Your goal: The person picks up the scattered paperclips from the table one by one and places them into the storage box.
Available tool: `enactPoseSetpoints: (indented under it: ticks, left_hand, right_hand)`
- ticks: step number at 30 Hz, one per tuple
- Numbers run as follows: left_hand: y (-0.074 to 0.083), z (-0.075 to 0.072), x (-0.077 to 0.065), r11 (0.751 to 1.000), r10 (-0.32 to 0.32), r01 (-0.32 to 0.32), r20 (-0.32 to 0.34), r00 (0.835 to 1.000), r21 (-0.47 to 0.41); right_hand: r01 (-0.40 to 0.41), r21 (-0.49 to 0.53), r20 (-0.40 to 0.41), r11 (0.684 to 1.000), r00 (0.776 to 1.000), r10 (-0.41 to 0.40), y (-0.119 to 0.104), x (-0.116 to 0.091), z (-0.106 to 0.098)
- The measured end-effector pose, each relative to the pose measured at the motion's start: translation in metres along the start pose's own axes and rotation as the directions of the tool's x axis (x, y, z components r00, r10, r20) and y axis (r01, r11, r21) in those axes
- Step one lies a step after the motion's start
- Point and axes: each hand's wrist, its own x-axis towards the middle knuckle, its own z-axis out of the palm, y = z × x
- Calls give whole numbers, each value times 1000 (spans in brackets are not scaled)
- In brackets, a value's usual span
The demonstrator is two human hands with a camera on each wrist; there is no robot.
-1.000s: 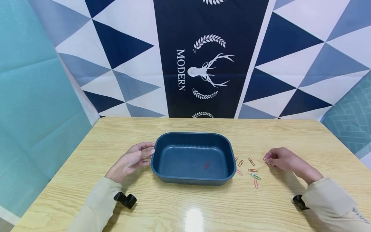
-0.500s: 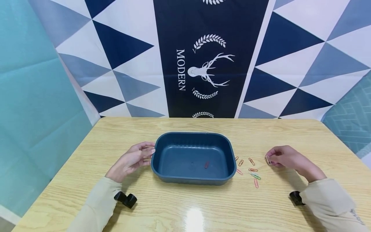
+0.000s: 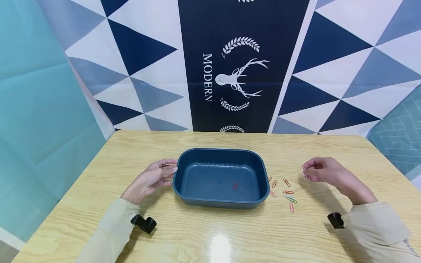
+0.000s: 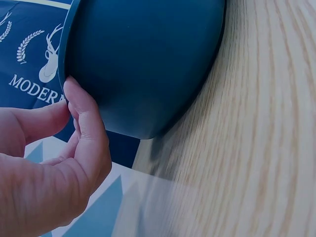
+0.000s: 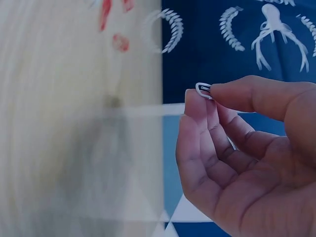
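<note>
My right hand (image 3: 332,176) pinches a white paper clip (image 5: 201,90) between thumb and fingertips, raised over the table right of several other clips. Across from it, my left hand (image 3: 152,181) holds the left end of a dark blue plastic basin (image 3: 219,204); in the left wrist view, thumb and a fingertip meet at its rim (image 4: 63,54). One red paper clip (image 3: 235,186) lies on the basin floor. Between the basin and my right hand are scattered orange clips, such as an orange paper clip (image 3: 286,182), a green paper clip (image 3: 291,199) and a pink paper clip (image 3: 291,207).
The wooden table (image 3: 184,237) carries the basin and clips. A patterned cloth (image 3: 243,73) hangs behind its far edge, with a teal cloth (image 3: 42,120) on the left. Each wrist wears a small black camera, such as the right wrist's camera (image 3: 336,220).
My right hand has lifted up off the table with the white paper clip, after turning it in the fingertips. My left hand stays at the basin. The head view shifts slightly.
</note>
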Motion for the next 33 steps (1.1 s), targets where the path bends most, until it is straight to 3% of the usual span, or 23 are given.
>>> enactPoseSetpoints:
  ticks: [19,33]
  left_hand:
    - [0,-2,0,1000,-3,3,-20,1000,0]
    - [0,-1,0,1000,9,-9,10,1000,-7]
  right_hand:
    - [61,-10,-30,998,998,-61,-54,2,22]
    - [127,-18,-22,992,992,-127,-82,6,40]
